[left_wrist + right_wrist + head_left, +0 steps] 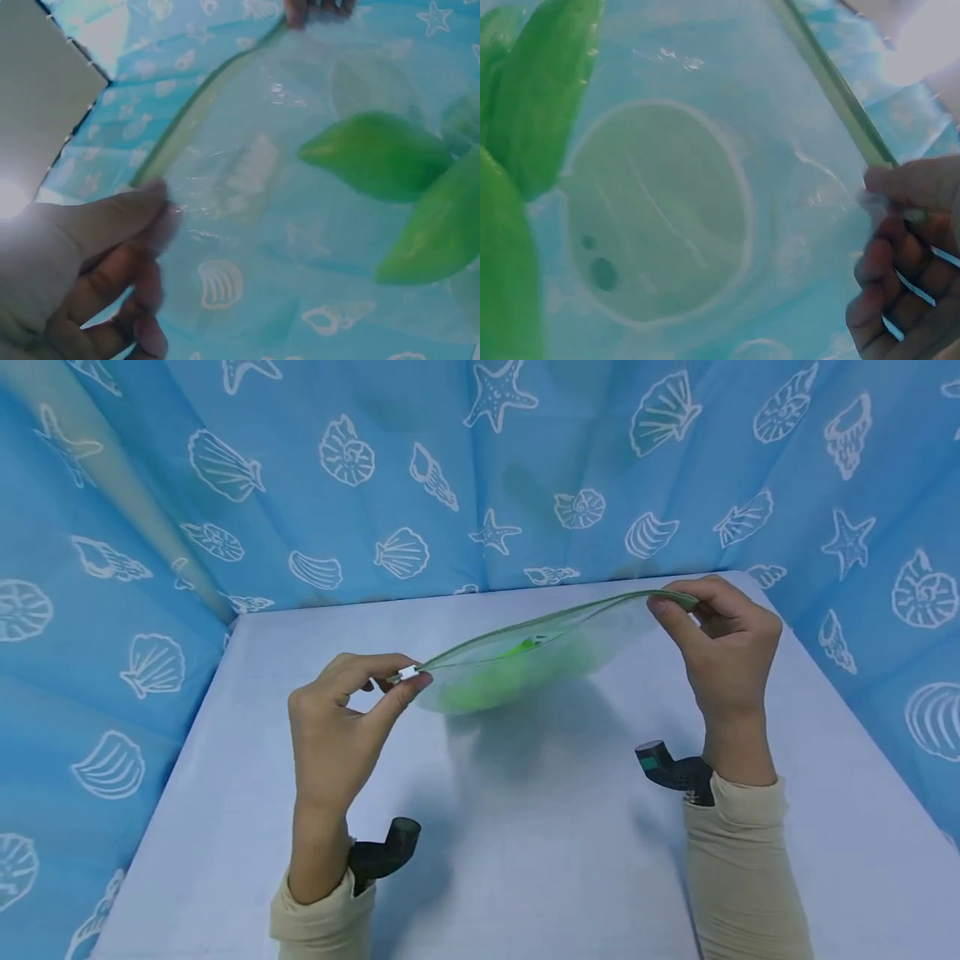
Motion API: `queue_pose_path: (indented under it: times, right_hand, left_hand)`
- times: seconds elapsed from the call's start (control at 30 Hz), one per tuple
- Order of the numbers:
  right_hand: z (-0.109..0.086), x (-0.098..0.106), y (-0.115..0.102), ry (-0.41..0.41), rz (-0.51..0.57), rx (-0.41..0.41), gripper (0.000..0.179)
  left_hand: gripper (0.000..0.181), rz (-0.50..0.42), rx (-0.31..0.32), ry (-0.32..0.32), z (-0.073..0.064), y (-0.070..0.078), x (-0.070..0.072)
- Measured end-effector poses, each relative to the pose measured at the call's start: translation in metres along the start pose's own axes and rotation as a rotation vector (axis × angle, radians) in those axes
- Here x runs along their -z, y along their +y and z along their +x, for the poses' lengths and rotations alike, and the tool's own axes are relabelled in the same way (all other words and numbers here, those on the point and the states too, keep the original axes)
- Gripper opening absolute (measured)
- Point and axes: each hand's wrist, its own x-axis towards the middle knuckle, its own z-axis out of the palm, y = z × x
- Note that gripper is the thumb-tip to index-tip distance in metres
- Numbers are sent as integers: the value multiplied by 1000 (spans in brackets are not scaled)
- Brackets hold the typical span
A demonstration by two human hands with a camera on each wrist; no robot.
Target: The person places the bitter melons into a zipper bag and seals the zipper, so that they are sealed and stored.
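Observation:
A translucent zip bag [611, 639] with a green top edge hangs above the table, held at both ends. My left hand [337, 727] pinches its left top corner, right by a white slider [408, 672]. At the opposite top corner, higher up, my right hand [731, 647] pinches the green edge between thumb and forefinger. Inside the bag lie several bright green, pointed, fruit-like pieces [382, 156]; their exact kind is unclear. A pale green round print [660, 214] shows on the bag in the right wrist view. The bag's mouth bows slightly apart in the head view.
A white-covered table [547, 868] lies below the bag, which casts a shadow on it. Blue curtains [465, 468] with white shell and starfish prints surround the table at the back and sides. Black wrist cameras [378, 858] are worn on both wrists.

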Motion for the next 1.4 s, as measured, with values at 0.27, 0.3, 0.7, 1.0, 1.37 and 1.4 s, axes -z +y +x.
queue_pose_path:
  times: [0.27,0.3,0.7,1.0,1.37,1.4]
  right_hand:
    - [0,8,-32,102,217,65,21]
    - [2,7,-35,123,193,67,22]
    - [3,-20,-70,295,-495,131,29]
    - [-30,-51,-101,40,-355,409,24]
    - [-5,-100,-115,-607,-515,604,16]
    - [-3,-102,-115,-633,-519,610,15]
  left_hand:
    - [14,-308,41,103,2,0,6]
    - [14,-350,40,103,2,1,6]
    - [12,-305,-48,213,4,13,-11]
    - [10,-262,-88,176,-3,17,-19]
    - [22,-190,-197,143,-5,17,-15]
    - [21,-183,-202,144,-5,17,-15]
